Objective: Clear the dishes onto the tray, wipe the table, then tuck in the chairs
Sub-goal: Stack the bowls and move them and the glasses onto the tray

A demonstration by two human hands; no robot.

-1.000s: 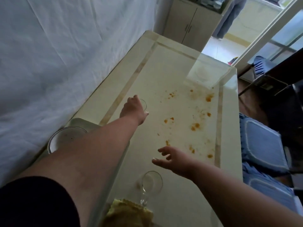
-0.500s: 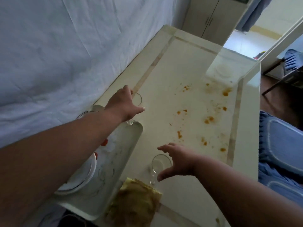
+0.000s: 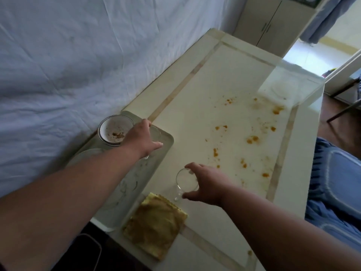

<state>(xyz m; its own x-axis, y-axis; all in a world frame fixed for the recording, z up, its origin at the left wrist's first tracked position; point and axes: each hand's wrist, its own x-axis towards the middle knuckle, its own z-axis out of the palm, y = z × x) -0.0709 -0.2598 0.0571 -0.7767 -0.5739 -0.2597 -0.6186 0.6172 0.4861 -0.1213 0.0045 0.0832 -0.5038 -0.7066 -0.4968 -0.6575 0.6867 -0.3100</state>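
- While we lean over the desk (image 3: 230, 90), our left hand (image 3: 141, 138) is closed around a clear glass (image 3: 154, 133), holding it over the far end of the tray (image 3: 168, 139).
- We have our right hand (image 3: 207, 184) curled over the rim of a second glass (image 3: 185, 181), fingers touching it; it stands on the desk just beside the tray.
- We see a dirty bowl (image 3: 114, 132) on the tray, just left of our left hand.
- We see a stained yellow cloth (image 3: 156, 222) lying on the desk near the second glass.
- We note orange food stains (image 3: 252, 139) scattered across the desk.
- We see a blue-cushioned chair (image 3: 336, 182) at the right edge.
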